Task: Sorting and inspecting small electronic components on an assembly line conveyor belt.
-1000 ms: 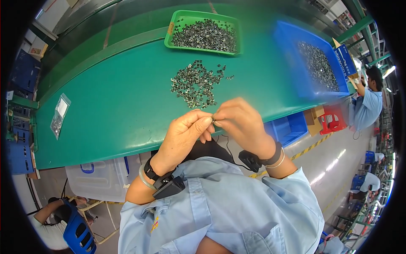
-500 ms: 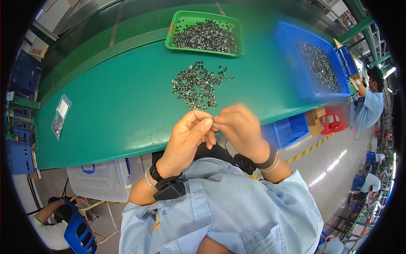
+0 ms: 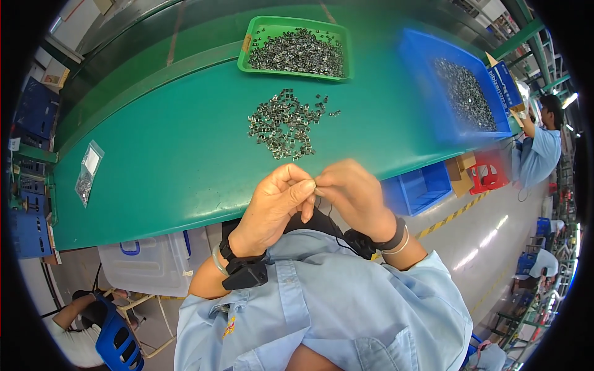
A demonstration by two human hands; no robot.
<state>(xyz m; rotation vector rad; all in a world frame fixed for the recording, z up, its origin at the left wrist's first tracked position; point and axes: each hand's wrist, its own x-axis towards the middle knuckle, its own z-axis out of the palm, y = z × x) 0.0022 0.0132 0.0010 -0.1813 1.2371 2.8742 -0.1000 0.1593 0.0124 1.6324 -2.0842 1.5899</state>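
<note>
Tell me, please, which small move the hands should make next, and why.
I would perhaps ease the right hand slightly away from the left hand: they meet at the tips, near the loose metal pieces, and hide whatever may lie between.

Shiny metal pieces, smooth semi-gloss tabletop, smooth plastic tray, matt cloth shirt.

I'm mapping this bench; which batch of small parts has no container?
The middle pile, loose on the table; the others sit in the green tray, blue bin and clear bag.

Free room over green tabletop between plastic bag and metal-piece pile
</note>
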